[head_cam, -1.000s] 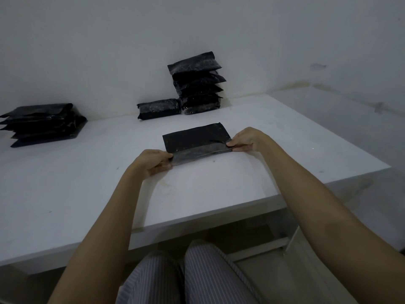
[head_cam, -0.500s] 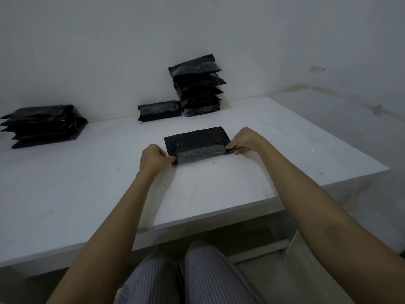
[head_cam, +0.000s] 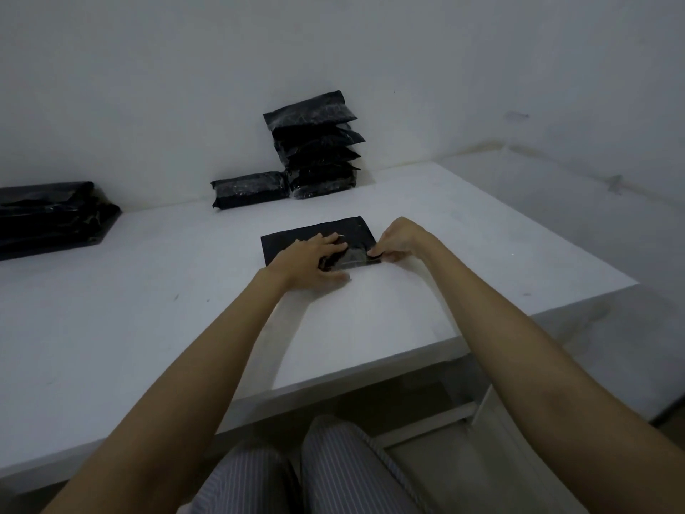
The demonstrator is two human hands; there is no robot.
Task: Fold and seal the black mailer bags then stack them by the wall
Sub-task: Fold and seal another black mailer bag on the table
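Black mailer bag lies flat on the white table, under the left hand, whose straight fingers press it down. The right hand pinches its right end, at the shiny flap. Beyond the fingers a stack of sealed bags stands by the wall, one bag beside it, and far left lies a pile of flat bags.

Both arms outstretched, left hand flat with fingers straight, right hand curled in a pinching grip.
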